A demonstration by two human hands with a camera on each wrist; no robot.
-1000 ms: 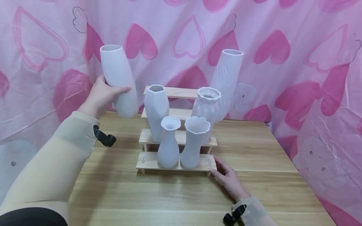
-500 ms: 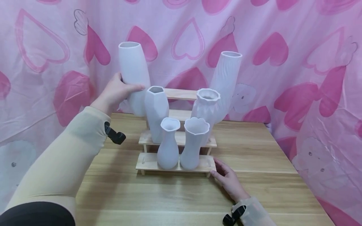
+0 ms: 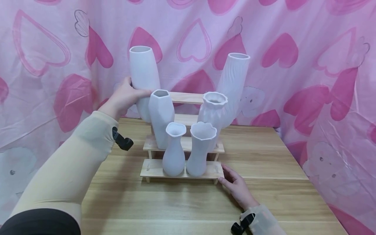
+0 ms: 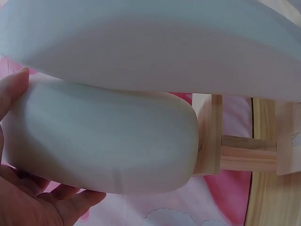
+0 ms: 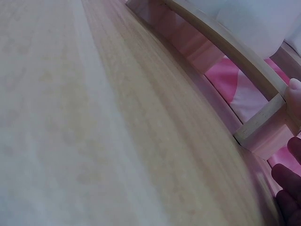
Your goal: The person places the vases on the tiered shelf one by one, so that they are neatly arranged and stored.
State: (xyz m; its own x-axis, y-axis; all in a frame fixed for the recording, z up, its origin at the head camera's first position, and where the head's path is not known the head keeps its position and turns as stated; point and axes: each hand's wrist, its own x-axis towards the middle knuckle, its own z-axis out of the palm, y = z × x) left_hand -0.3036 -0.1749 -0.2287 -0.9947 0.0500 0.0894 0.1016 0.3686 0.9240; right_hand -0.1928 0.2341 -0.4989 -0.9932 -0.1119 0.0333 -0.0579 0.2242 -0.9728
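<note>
My left hand (image 3: pixel 124 98) grips a tall smooth white vase (image 3: pixel 144 70), thumb across its front and fingers behind. The vase stands upright at the left end of an upper tier of a stepped wooden stand (image 3: pixel 152 168). In the left wrist view its rounded base (image 4: pixel 183 146) is right at a board's edge. A faceted white vase (image 3: pixel 161 117) in front hides its lower part in the head view. My right hand (image 3: pixel 238 188) holds the right end of the lowest tier, thumb at the front corner. In the right wrist view the thumb (image 5: pixel 295 96) is at that corner.
On the lowest tier stand a slim-necked vase (image 3: pixel 174 153) and a wavy-rimmed vase (image 3: pixel 201 150). Behind them are a ruffled-rim vase (image 3: pixel 213 106) and a tall ribbed vase (image 3: pixel 235 81) at right. A pink heart-print curtain (image 3: pixel 273 19) hangs behind the wooden table (image 3: pixel 264 153).
My left hand has brought the tall smooth vase rightward, from beside the stand to behind the faceted vase, and it now leans less. My right hand has stayed at the stand's corner.
</note>
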